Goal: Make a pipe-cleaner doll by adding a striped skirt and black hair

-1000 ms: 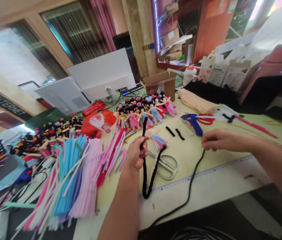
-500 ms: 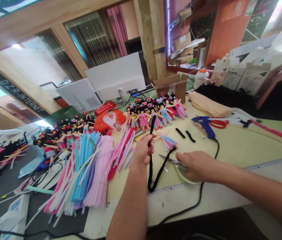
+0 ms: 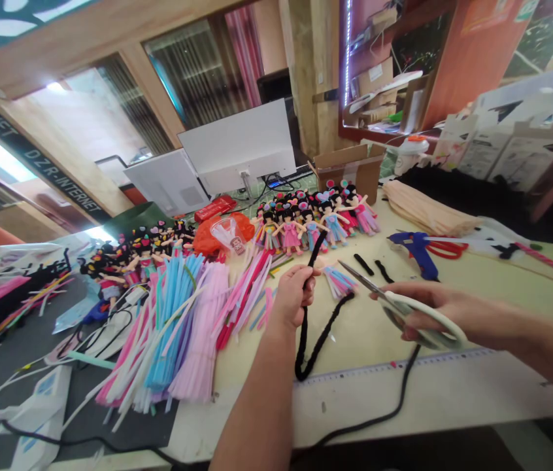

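Observation:
My left hand (image 3: 297, 294) is closed on a long black fuzzy strip (image 3: 316, 347), whose top end sticks up above the fist while the rest hangs down and bends back up in a V. In my right hand (image 3: 433, 314) are the scissors (image 3: 398, 304), gripped by their white handles with the blades pointing left, close to the strip's far end. Two short black pieces (image 3: 363, 264) lie beyond the blades. A small bundle of pastel strips (image 3: 339, 281) rests between the two hands.
Several small dolls (image 3: 290, 230) stand behind my hands. Bundles of coloured strips (image 3: 198, 340) lie left. A blue glue gun (image 3: 416, 248) is at the right, and a ruler (image 3: 355, 370) runs along the table's front. Behind are a cardboard box (image 3: 348, 167) and a monitor (image 3: 242, 144).
My right hand has lifted the scissors off the table, and their handles now show in its grip. My left hand still holds the black strip. The whole view has shifted slightly.

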{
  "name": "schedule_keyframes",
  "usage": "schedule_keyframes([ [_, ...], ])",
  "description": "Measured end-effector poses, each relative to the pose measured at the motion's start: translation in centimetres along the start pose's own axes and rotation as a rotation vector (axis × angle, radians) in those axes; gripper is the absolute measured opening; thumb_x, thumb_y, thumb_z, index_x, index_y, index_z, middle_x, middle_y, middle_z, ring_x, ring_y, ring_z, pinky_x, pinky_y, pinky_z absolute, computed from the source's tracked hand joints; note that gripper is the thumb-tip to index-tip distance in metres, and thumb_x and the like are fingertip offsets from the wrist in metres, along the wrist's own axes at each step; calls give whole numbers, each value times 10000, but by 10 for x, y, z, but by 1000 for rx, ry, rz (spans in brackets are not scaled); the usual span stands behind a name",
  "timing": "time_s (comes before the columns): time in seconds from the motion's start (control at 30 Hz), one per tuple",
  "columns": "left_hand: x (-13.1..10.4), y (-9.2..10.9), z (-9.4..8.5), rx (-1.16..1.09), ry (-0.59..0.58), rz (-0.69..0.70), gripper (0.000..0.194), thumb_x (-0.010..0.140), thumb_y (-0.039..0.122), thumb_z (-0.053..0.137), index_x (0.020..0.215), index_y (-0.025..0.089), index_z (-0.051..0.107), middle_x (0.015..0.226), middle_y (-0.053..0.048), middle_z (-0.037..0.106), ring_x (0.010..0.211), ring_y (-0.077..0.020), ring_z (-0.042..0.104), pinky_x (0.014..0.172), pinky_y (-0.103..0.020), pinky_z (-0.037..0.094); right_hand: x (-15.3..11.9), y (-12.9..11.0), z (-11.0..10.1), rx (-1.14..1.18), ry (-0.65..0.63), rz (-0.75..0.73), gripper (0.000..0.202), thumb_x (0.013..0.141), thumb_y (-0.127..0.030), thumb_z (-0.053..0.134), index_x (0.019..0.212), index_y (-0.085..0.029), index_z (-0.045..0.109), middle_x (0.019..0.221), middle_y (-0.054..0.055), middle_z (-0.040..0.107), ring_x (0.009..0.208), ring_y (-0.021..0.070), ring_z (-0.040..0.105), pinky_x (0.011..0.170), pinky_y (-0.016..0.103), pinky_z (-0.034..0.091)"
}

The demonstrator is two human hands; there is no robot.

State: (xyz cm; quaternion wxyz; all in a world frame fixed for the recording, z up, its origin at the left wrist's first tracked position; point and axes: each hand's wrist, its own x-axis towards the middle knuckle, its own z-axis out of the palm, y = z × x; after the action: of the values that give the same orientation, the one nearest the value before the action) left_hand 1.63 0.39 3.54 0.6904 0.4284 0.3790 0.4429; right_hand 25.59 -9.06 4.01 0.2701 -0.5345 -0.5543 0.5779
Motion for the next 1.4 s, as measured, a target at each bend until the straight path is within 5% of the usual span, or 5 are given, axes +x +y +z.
schedule_keyframes([
  [0.27,-2,-1,7,29,-10,-19,154,652,275,613,673,122,604,457,78,425,319,3,197,365,-193,69,9,-17,18,84,-101,92,630,688,-538,683,1200,-210,519,711,-21,513,592,142,574,551,268,462],
  [0.53,-5,-2,12,88,-1,-6,136,659,274,593,647,139,590,449,74,416,326,-9,203,371,-205,81,14,-31,15,-353,-152,-130,463,780,-498,588,1158,-239,522,743,-17,464,668,138,458,693,282,454],
  [0.77,-9,-6,21,174,-41,-33,175,680,320,604,638,150,590,440,76,384,350,-18,213,384,-201,112,19,-37,23,-219,-174,-18,533,761,-507,615,1198,-235,481,792,-10,486,697,140,532,712,294,519],
  [1.4,-8,-10,23,254,-87,-75,140,706,267,560,649,150,609,432,71,367,343,-28,200,376,-213,98,27,-29,23,-190,-141,-61,590,742,-527,661,1227,-223,517,753,-29,463,631,101,494,538,212,488],
])
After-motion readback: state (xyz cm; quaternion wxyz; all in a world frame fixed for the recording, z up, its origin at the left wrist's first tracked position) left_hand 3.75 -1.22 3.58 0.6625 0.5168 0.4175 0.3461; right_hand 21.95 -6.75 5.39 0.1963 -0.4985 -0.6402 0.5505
